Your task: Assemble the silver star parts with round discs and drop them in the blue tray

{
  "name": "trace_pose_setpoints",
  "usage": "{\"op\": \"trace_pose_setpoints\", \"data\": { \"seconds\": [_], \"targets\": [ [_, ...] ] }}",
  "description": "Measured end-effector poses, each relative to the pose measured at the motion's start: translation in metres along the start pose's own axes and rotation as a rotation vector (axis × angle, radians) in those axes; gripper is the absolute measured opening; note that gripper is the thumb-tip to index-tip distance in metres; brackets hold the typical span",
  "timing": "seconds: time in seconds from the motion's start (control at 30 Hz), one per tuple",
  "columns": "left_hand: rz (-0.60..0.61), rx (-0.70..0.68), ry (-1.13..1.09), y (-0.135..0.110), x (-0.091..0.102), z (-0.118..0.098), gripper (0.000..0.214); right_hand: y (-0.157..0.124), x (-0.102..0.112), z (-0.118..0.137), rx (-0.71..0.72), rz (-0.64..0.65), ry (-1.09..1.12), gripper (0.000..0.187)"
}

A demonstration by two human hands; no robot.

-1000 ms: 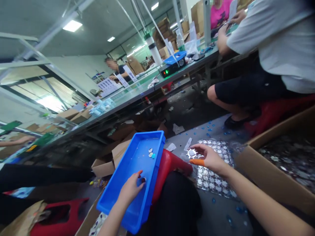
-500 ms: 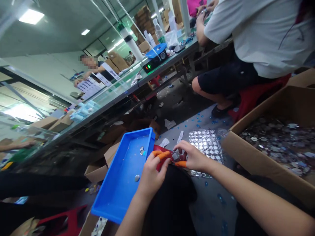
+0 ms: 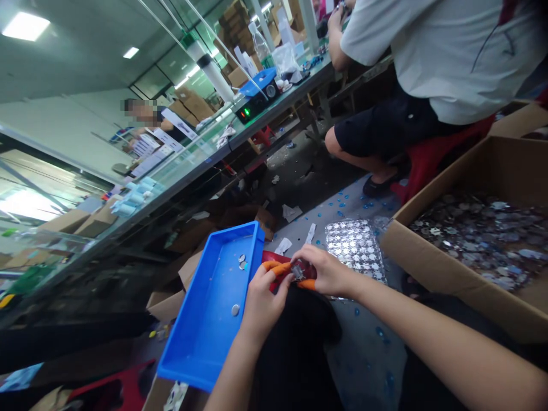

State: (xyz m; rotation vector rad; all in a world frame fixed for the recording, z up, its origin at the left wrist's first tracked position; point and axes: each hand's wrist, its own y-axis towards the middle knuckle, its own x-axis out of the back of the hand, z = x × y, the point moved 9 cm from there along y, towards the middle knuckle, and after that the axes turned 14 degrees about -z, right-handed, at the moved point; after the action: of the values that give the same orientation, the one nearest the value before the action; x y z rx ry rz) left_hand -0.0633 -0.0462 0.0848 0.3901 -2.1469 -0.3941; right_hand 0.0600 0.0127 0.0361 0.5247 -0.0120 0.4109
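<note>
My left hand (image 3: 262, 297) and my right hand (image 3: 324, 270) meet above my lap, both pinched on a small silvery round part (image 3: 298, 272) between orange finger cots. Just left of them lies a blue plastic tray (image 3: 214, 308) with three small round discs (image 3: 242, 261) in it. A red stool (image 3: 274, 258) shows behind the hands. A shiny sheet of silvery parts (image 3: 356, 246) lies on the floor right of my right hand.
A cardboard box (image 3: 449, 268) full of silvery parts stands at the right. A seated person in a white shirt (image 3: 445, 51) is at the upper right beside a long green bench (image 3: 222, 142). Cardboard boxes (image 3: 171, 297) lie under the bench.
My left hand left the tray and came up to my right hand; both now pinch the small part. A disc now lies lower in the tray. The camera has tilted down to the right.
</note>
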Motion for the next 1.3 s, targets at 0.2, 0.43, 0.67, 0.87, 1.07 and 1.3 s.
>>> {"op": "trace_pose_setpoints", "data": {
  "seconds": [0.2, 0.43, 0.67, 0.87, 1.07, 1.3],
  "targets": [
    [-0.016, -0.021, 0.034, -0.003, 0.002, -0.005, 0.017, -0.001, -0.001, 0.0, -0.003, 0.009, -0.022, 0.041],
    [-0.035, 0.024, 0.028, -0.005, 0.0, -0.004, 0.014, -0.002, -0.002, -0.001, 0.026, 0.017, -0.057, 0.041],
    [-0.005, 0.061, -0.01, -0.005, -0.001, -0.002, 0.011, -0.003, -0.001, 0.0, 0.024, 0.027, -0.058, 0.038],
    [0.061, -0.068, 0.059, -0.002, -0.002, -0.013, 0.011, -0.003, 0.001, 0.005, 0.039, 0.042, -0.037, 0.04],
    [0.07, -0.136, 0.146, -0.002, -0.003, -0.018, 0.009, -0.004, 0.0, 0.003, 0.035, 0.057, -0.04, 0.042],
    [0.023, -0.145, 0.208, -0.006, -0.005, -0.018, 0.004, -0.004, -0.001, -0.002, 0.007, 0.046, -0.013, 0.04]
  ]
}}
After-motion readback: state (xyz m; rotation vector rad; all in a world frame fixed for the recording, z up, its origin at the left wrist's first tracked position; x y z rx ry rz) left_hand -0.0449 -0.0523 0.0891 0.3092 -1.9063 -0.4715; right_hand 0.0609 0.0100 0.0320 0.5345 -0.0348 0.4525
